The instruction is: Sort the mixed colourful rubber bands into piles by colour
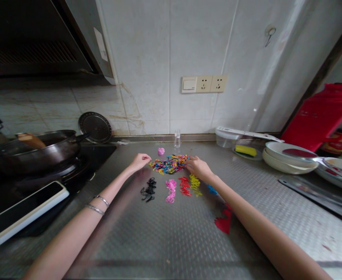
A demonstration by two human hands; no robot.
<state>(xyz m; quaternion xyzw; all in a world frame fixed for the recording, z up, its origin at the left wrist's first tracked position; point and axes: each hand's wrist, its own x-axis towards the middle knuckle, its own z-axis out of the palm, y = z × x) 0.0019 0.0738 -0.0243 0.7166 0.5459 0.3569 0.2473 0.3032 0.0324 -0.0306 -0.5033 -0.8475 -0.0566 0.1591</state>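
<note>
A mixed heap of small coloured rubber bands (171,165) lies on the metal counter. My left hand (140,161) is at its left edge, thumb and fingers pinched together; whatever they hold is too small to make out. My right hand (200,168) rests at the heap's right edge with fingers bent into the bands, fingertips partly hidden. In front lie sorted groups of black bands (149,189), pink bands (171,190), red bands (185,186) and yellow bands (195,184). Blue bands (212,189) show partly behind my right forearm.
Behind the heap are a pink cap (161,151) and a clear bottle (177,139). A red scrap (223,222) lies by my right forearm. Left are a pan (51,149) on the stove and a white-edged device (27,214); right, bowls (287,159) and a red thermos (319,116).
</note>
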